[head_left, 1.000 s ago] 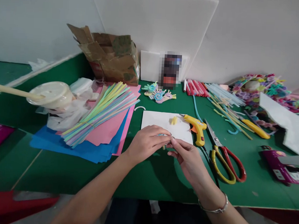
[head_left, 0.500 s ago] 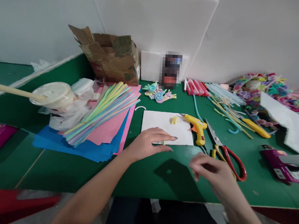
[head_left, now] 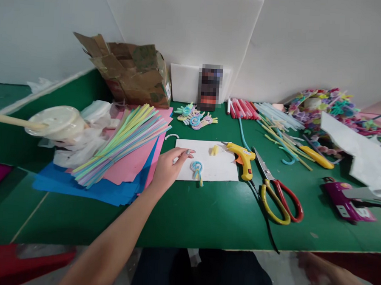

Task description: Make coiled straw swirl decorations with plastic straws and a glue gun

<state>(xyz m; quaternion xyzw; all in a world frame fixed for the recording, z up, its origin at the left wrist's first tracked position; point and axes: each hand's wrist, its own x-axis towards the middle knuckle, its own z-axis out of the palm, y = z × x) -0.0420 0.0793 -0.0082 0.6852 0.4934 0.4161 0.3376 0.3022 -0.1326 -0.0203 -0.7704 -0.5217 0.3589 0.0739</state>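
Observation:
My left hand point(head_left: 168, 166) rests at the left edge of a white sheet point(head_left: 221, 168) on the green table, fingers loosely stretched, holding nothing. Just right of it a small coiled straw piece point(head_left: 197, 168), blue with pink and yellow ends, lies on the sheet. A short yellow straw bit point(head_left: 214, 150) lies farther back on the sheet. My right hand point(head_left: 327, 279) is low at the bottom right, below the table edge and blurred, so its fingers cannot be read. A yellow glue gun point(head_left: 243, 157) sits at the sheet's right edge.
Red-and-yellow scissors point(head_left: 279, 194) lie right of the glue gun. A bundle of pastel straws point(head_left: 123, 143) lies on pink and blue paper at left. Behind stand a torn cardboard box point(head_left: 130, 71) and finished straw coils point(head_left: 195, 116). Loose straws and a purple stapler point(head_left: 347, 201) are at right.
Both hands held the coiled piece a second ago. It now lies on the sheet. My right hand has dropped down below the table edge; my left hand has slid left and back.

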